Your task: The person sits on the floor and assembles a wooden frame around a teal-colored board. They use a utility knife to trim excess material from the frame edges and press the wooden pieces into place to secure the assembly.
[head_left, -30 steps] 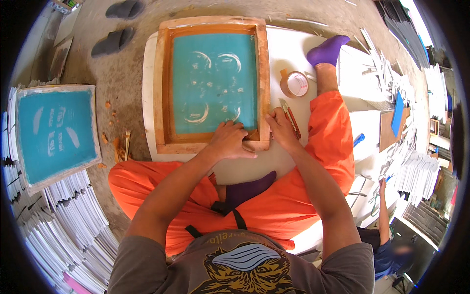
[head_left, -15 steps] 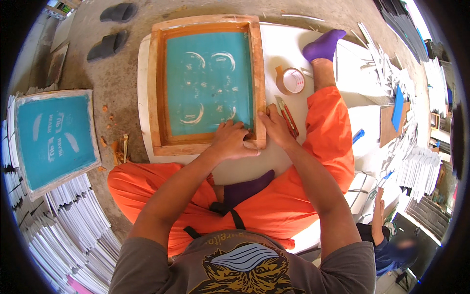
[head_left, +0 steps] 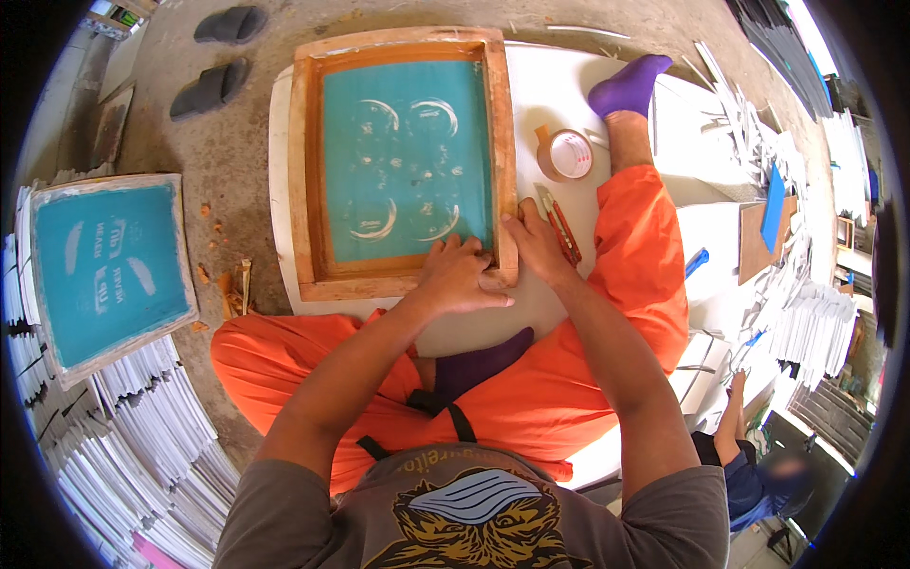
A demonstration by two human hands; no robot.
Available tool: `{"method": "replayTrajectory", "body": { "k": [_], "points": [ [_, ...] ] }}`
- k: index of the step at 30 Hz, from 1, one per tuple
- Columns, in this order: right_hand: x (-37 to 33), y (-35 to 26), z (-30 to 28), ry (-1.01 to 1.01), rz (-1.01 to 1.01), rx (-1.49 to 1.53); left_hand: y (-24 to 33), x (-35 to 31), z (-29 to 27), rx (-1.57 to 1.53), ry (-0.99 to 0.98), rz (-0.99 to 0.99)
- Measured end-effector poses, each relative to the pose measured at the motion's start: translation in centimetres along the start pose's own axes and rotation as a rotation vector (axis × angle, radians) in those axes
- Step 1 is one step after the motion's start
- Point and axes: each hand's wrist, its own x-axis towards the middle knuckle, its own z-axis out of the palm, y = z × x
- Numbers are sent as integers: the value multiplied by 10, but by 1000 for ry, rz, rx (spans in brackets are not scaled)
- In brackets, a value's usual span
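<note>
Person is sitting on a concrete floor, orange trousers, purple socks, working over a white board (head_left: 550, 85).

Wooden screen frame (head_left: 403, 161) with teal mesh is lying flat on the white board, directly ahead of the person. Long axis is running away from the person, toward the top of the view; near short rail is sitting closest to the knees. Pale curved marks are showing in the mesh; what they form is too small to read.

Left hand (head_left: 460, 277) is resting palm down on the near right corner of the frame, fingers loosely spread and flat, gripping nothing. Right hand (head_left: 536, 248) is pressing against the outer right edge of that same corner, fingers extended along the rail; whether the fingertips are curling under the frame cannot be told.

Just right of the frame: an orange-handled knife (head_left: 561, 228) lying along the board, and beyond it a roll of brown tape (head_left: 567, 155).

At left, a second teal screen (head_left: 106, 266) is leaning on stacks of white sheets (head_left: 133, 417), its edge bent by the lens. Two dark sandals (head_left: 218, 57) are lying at top left. More paper piles at right are blurring toward the rim.
</note>
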Motion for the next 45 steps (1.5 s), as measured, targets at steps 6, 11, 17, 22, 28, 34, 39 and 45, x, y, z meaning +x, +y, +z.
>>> {"method": "replayTrajectory", "body": {
  "k": [6, 11, 17, 22, 28, 34, 39, 45],
  "points": [
    [-2, -4, -2, -5, -8, 8, 6, -5, 9, -5, 31, -22],
    [-1, -3, -1, 7, -24, 31, 11, -2, 7, -63, 65, -81],
    [0, 0, 0, 21, -50, 2, 16, -1, 6, -123, 97, -148],
    [1, -2, -1, 17, -46, 0, 14, 4, 11, -144, 126, -186],
    [1, -1, -2, 22, -42, 25, 6, 4, 11, -244, 210, -134],
    [1, -6, -1, 19, -43, 6, 14, -6, 19, -40, 187, -152],
    [-1, -5, -1, 35, -59, 33, 22, -2, 7, -80, 89, -213],
    [2, -1, 2, 49, -83, 5, 28, 3, 7, -169, 48, -294]
  ]
}}
